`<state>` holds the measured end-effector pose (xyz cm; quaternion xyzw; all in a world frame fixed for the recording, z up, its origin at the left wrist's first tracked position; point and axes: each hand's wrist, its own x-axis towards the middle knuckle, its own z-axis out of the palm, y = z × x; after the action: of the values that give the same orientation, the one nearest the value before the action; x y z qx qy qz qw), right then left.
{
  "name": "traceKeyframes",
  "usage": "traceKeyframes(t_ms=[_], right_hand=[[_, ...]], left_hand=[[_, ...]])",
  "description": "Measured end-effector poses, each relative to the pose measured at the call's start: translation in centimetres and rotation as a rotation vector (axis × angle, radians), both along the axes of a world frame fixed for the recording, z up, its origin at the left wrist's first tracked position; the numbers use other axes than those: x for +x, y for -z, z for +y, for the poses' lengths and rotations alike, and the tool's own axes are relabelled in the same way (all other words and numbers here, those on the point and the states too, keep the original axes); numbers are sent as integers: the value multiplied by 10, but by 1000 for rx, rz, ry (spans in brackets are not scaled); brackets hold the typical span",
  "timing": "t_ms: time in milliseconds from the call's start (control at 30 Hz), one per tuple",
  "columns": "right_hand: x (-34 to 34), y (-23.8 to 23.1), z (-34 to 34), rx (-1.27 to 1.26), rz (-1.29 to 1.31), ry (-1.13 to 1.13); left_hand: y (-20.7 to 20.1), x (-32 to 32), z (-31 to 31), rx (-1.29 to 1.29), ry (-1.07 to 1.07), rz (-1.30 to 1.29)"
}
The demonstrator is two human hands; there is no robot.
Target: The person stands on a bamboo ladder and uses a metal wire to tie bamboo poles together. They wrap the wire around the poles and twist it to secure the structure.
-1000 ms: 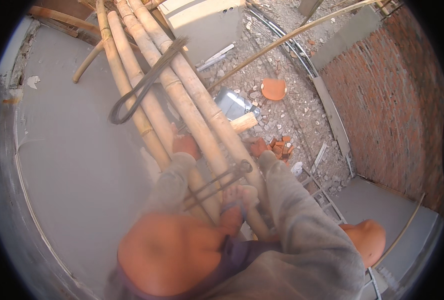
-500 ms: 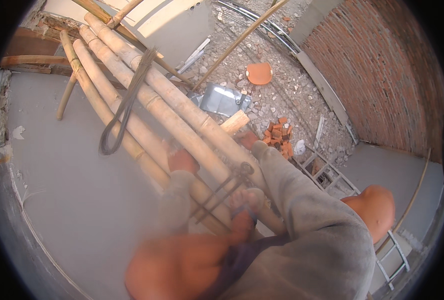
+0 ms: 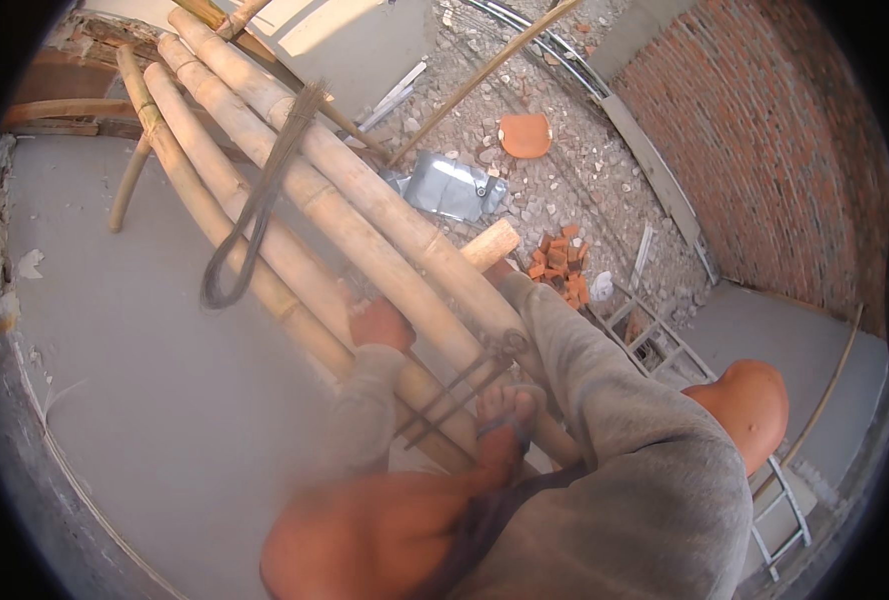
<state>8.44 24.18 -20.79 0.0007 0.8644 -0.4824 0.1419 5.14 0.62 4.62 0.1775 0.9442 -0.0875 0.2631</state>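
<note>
A bundle of thick bamboo poles (image 3: 365,220) runs from the upper left down to the centre, lying side by side above a smooth grey concrete slab (image 3: 145,400). Near their lower ends a few strands of dark tie wire (image 3: 460,385) cross the poles, and a longer looped hank of wire (image 3: 255,215) hangs over them higher up.

The left hand (image 3: 383,325) rests on top of one pole, fingers curled down around it in what looks like a grip, though motion blur keeps the fingers from showing clearly. The right hand (image 3: 505,272) is mostly hidden behind its grey sleeve (image 3: 585,380) at the far side of the bundle, beside a cut pole end (image 3: 490,243); I cannot tell whether it is closed or spread. A bare foot in a sandal (image 3: 505,420) presses on the poles just beside the wire strands.

Beyond the bundle, the ground far below is rubble and gravel (image 3: 565,190), with a heap of broken red bricks (image 3: 560,268), an orange tile (image 3: 525,135) and a grey plastic sheet (image 3: 450,185). A red brick wall (image 3: 765,150) rises on the right, and a metal ladder (image 3: 665,340) lies below its base.
</note>
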Motion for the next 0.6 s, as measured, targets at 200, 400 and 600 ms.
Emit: traceKeyframes(t_ms=[200, 400, 600], right_hand=[[-3, -6, 1, -27, -33, 9], [-1, -12, 2, -66, -73, 19], [-2, -17, 0, -95, -116, 24]], left_hand=[[-9, -7, 7, -89, -21, -146], [-7, -5, 5, -16, -17, -79], [0, -2, 1, -33, -4, 0]])
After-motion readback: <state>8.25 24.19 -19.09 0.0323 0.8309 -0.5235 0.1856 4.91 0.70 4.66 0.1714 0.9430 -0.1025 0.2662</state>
